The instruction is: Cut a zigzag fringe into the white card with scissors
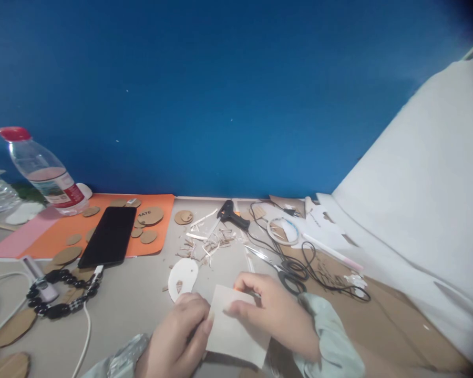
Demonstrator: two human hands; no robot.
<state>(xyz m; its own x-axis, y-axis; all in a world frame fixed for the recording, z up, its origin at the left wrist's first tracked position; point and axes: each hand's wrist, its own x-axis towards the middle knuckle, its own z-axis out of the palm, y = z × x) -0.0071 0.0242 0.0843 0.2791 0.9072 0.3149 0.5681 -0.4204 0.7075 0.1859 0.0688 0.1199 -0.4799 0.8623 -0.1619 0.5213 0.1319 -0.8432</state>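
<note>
A squarish piece of white card (pixel 236 336) is between my hands at the front of the table. My right hand (pixel 278 315) pinches it at the top right, thumb on the near face and fingers behind. Curled at the card's left edge, my left hand (pixel 179 333) presses its thumb there; its other fingertips are hidden. Just beyond my left knuckles lies a rounded white cutout (pixel 184 275) with small brown marks, its lower end covered by that hand. A pair of scissors (pixel 284 270) with black handles rests beyond my right hand.
A black glue gun (pixel 232 215) lies behind paper scraps (pixel 211 241). Right of it are tangled black cord (pixel 311 262) and a tape ring (pixel 283 231). Leftward are a phone (pixel 109 236), cardboard discs (pixel 152 215), a beaded bracelet (pixel 57 313) and a bottle (pixel 49 178). A blue wall (pixel 236 105) stands behind.
</note>
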